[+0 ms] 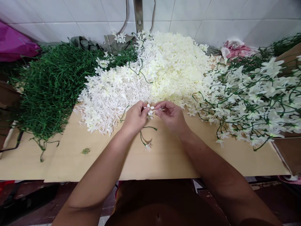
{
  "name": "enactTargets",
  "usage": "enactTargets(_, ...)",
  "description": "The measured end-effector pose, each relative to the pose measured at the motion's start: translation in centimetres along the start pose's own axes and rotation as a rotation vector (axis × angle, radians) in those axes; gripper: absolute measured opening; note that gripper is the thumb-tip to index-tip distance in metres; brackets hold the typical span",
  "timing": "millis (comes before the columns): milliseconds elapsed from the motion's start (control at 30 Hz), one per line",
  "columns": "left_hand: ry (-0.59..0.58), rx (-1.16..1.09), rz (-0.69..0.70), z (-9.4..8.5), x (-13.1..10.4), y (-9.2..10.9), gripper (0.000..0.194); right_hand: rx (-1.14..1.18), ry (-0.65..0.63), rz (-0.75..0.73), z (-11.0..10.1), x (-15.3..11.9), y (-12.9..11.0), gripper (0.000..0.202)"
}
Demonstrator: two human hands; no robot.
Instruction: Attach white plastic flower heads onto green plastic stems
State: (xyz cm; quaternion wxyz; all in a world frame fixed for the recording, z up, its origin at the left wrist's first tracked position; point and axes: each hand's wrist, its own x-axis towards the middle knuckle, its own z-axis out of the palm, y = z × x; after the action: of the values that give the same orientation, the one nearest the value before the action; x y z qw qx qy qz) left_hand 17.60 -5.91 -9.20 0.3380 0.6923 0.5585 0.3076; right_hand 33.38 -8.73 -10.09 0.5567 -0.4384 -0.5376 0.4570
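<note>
My left hand (135, 117) is closed, pinching a small white artificial flower (150, 108) between thumb and fingertips. A dark green plastic stem (150, 127) shows just below that hand; its link to the flower is hidden. On the right, my right hand (172, 116) pinches a thin white flower piece (161, 108) close beside the flower. A branch of green stem with a white bloom (147, 146) at its end hangs or lies under my hands. Right behind them rise heaps of white stalked pieces (127, 91) and pale yellow-white petals (181, 66).
A big heap of green plastic stems (51, 81) lies at the left. Assembled white flowers on green stems (256, 100) are piled at the right. Cardboard (164, 166) covers the table; a small green scrap (86, 151) lies on it. A tiled wall (195, 14) stands behind.
</note>
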Motion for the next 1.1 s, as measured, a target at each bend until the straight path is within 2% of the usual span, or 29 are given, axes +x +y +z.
enactTargets(133,-0.061,0.056,0.008,0.2,-0.2,0.4,0.014,0.03,-0.016,0.019,0.0,0.0,-0.1,0.026)
enactTargets(267,-0.073,0.076,0.01,0.3,-0.2,0.5,0.017,0.045,-0.027,0.036,-0.1,0.0,-0.1,0.028)
enactTargets(400,-0.113,-0.064,0.025,0.8,-0.1,-0.2,0.016,0.034,-0.04,0.066,-0.1,0.0,0.1,0.024)
enactTargets(567,-0.142,-0.203,0.043,1.2,0.0,-0.6,0.01,-0.022,0.016,0.067,-0.3,0.2,0.3,0.017)
enactTargets(733,-0.144,-0.319,-0.007,0.9,0.0,-0.3,0.013,0.004,0.028,0.06,-0.6,0.4,0.2,0.021)
enactTargets(1100,-0.121,-0.291,-0.143,0.0,0.1,1.1,0.026,0.065,-0.022,0.092,-0.7,0.2,-0.6,0.031)
